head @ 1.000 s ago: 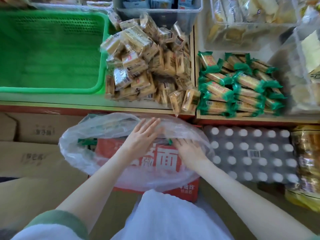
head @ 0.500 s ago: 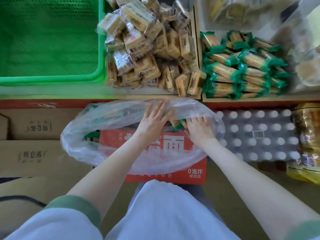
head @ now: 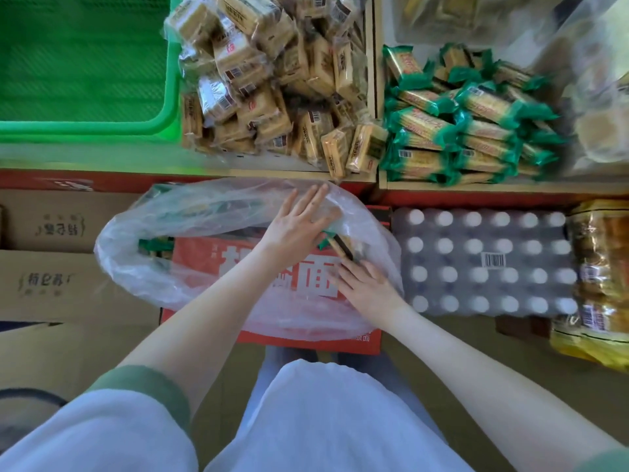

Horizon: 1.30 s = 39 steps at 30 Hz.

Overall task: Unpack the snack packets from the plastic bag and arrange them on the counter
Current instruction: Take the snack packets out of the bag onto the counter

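Here the left grip (head: 299, 223) lies flat with fingers straight and together, pressing on the upper film of the plastic bag (head: 136, 267) and holding nothing. The right grip (head: 369, 286) is relaxed too, its fingers (head: 343, 272) stretched nearly straight, their tips at the near end of a snack packet (head: 340, 247). That packet lies tilted between the two, a slim tan bar in clear wrap with a green end tucked under the left palm; whether the right fingertips actually touch it cannot be told through the film. The bag is thin, clear and crumpled, slumped wide across a red carton (head: 340, 345) printed with large white characters. More green-ended packets (head: 153, 247) show dimly through its left side. Just beyond, the bench (head: 476, 187) has a wooden front rim and a divider. Left of the divider sits a loose heap of tan packets (head: 272, 90) in clear wrap; right of it is a stack of green-wrapped packets (head: 459, 131). A green basket (head: 85, 63) sits at the bench's left end. Right of the carton lies a shrink-wrapped pack of white-capped bottles (head: 476, 264).
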Motion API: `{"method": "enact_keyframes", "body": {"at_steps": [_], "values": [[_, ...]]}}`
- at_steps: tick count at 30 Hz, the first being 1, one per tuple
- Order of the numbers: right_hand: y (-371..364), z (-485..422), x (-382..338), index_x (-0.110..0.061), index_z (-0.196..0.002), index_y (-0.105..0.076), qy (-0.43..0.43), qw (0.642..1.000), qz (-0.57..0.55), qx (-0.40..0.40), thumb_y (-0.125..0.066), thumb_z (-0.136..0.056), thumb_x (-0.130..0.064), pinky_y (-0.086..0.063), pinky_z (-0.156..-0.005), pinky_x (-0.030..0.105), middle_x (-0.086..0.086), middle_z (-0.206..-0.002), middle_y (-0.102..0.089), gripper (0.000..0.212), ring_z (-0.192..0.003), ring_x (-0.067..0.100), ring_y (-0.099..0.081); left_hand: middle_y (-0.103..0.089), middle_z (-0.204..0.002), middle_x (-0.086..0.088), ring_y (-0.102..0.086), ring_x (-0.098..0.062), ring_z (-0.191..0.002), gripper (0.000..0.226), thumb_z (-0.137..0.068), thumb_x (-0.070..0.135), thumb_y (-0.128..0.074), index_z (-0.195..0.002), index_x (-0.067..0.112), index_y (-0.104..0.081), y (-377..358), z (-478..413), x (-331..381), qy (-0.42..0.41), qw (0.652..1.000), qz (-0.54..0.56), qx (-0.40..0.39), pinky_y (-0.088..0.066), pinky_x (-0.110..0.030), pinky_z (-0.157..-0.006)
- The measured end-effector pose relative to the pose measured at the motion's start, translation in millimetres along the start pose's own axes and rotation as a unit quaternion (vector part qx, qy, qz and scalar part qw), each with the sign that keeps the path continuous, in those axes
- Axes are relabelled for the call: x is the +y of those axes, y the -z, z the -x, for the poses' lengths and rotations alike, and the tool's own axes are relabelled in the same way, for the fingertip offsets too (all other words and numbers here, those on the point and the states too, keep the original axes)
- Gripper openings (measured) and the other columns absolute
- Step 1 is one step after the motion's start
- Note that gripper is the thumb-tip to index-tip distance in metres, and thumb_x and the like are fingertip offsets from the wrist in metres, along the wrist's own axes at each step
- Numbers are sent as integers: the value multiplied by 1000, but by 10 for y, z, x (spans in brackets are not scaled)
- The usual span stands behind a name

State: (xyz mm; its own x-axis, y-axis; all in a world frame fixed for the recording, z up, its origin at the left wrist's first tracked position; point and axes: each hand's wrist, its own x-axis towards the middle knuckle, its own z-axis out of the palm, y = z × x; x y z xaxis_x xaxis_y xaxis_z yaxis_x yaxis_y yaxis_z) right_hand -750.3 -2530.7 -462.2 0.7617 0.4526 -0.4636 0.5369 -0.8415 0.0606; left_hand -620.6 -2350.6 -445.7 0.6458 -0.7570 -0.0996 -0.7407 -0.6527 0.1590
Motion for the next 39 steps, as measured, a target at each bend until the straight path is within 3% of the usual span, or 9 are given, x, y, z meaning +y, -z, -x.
{"method": "enact_keyframes", "body": {"at_steps": [3, 7, 11, 19, 24, 27, 32, 36, 39], "values": [[49, -28, 83, -6, -127, -57, -28, 994, -69, 84, -83, -63, -12, -48, -91, 42, 10, -113, -66, 70, -106, 28, -62, -23, -156, -21, -23, -36, -144, 62, -93, 41, -52, -149, 23, -33, -97, -44, 15, 16, 999, 3, -40, -17, -55, -115], [158, -94, 494, -13, -145, -37, -158, 981, -111, 31, -69, -80, -33, -27, -109, 48, 14, -135, -49, 74, -127, 33, -42, -8, -160, -17, -5, -31, -148, 70, -99, 42, -43, -155, 28, -1, -157, -118, 61, 47, 989, 0, -138, -3, -49, -119], [107, -54, 839, -21, -153, -11, -191, 970, -146, -29, -59, -88, -46, -12, -115, 49, 10, -153, -28, 85, -141, 30, -22, -19, -158, -17, -18, -33, -146, 62, -100, 40, -38, -155, 23, -13, -131, -37, 203, 38, 994, 43, -88, -9, -48, -119], [461, -246, 332, -4, -117, -55, -43, 954, -140, 261, -61, -81, -19, -39, -82, 38, 13, -106, -61, 40, -95, 30, -54, -37, -152, -13, -33, -28, -141, 69, -98, 58, -23, -148, 12, -38, -78, 1041, -155, 128, 987, 92, 2, -12, -42, -119], [1014, -831, -529, -9, -125, -51, 67, 939, -135, 310, -48, -81, -26, -31, -92, 36, 8, -120, -58, 48, -110, 24, -44, -33, -154, -11, -23, -23, -143, 86, -90, 74, -22, -147, 11, -36, -70, 2025, -661, 203, 978, 54, 16, -3, -43, -119], [1271, -1269, -1013, -7, -134, -49, 106, 947, -138, 271, -53, -81, -21, -27, -100, 37, 12, -131, -53, 54, -121, 25, -39, -24, -156, -17, -17, -27, -143, 87, -90, 71, -28, -149, 6, -29, -127, 2401, -929, 415, 896, 104, 119, -4, -43, -117], [1596, -2000, -1564, -12, -151, -24, 54, 976, -140, 160, -65, -84, -17, -13, -112, 42, 13, -153, -31, 79, -139, 25, -21, -29, -155, -9, -29, -21, -142, 112, -69, 62, -75, -152, 16, -15, -197, 2317, -1419, 627, 586, 468, 211, -30, -44, -115], [1575, -2358, -1668, -21, -152, 15, 42, 992, -98, 73, -48, -92, -9, 24, -109, 43, 8, -161, 7, 88, -148, 24, 12, -67, -110, 9, -64, -8, -98, 43, -78, 23, -65, -121, 29, -58, -273, 2204, -1611, 531, 672, 494, 150, -56, -43, -83], [1485, -2457, -1645, -34, -143, 32, 50, 992, -79, 88, -56, -88, -8, 33, -102, 42, 9, -160, 15, 107, -145, 24, 21, -59, -128, 0, -56, -16, -117, 60, -81, 6, -55, -138, 24, -45, -274, 2232, -1550, 497, 709, 474, 160, -51, -43, -95]]}}
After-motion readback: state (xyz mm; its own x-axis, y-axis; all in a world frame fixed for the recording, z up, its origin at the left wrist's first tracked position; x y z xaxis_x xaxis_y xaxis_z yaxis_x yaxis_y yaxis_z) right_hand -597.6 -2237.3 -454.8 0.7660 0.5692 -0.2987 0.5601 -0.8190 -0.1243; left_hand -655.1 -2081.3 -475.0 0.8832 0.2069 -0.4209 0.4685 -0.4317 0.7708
